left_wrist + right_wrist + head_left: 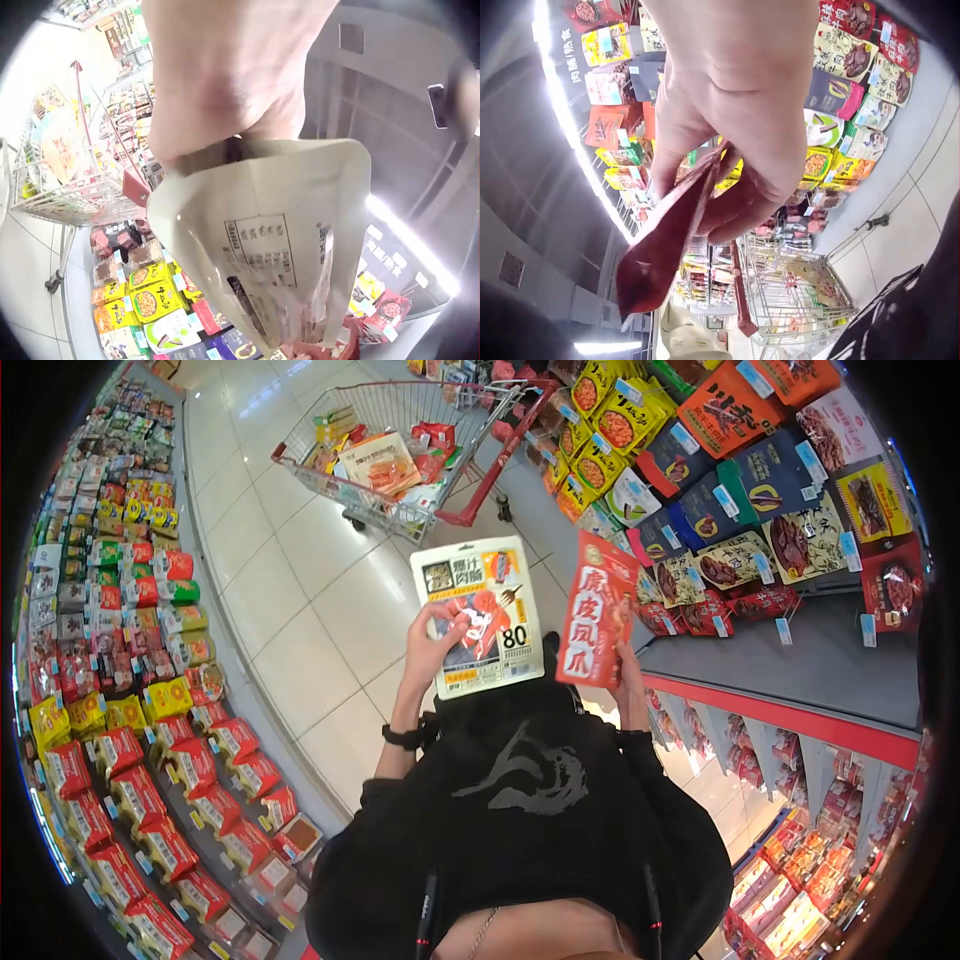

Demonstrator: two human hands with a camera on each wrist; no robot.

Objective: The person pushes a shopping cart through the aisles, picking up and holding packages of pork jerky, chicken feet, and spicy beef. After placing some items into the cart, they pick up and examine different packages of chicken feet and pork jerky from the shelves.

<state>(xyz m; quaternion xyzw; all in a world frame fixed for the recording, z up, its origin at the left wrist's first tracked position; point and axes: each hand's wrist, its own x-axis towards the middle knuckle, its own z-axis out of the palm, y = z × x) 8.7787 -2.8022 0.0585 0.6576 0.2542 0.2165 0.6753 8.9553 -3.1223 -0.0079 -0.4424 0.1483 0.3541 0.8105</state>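
A white-edged sausage packet stands upright in the head view, gripped at its left side by the left hand, thumb across the front. Its pale back faces the left wrist view, below the left hand. Just right of it, the right hand holds a red pouch by its lower right edge. In the right wrist view the right hand pinches that pouch edge-on between thumb and fingers. The two packets are apart in the head view.
A shopping cart with several packages inside stands ahead on the tiled floor. Shelves of red and yellow packets run along the left. On the right, a display of hanging pouches rises above a red-edged shelf.
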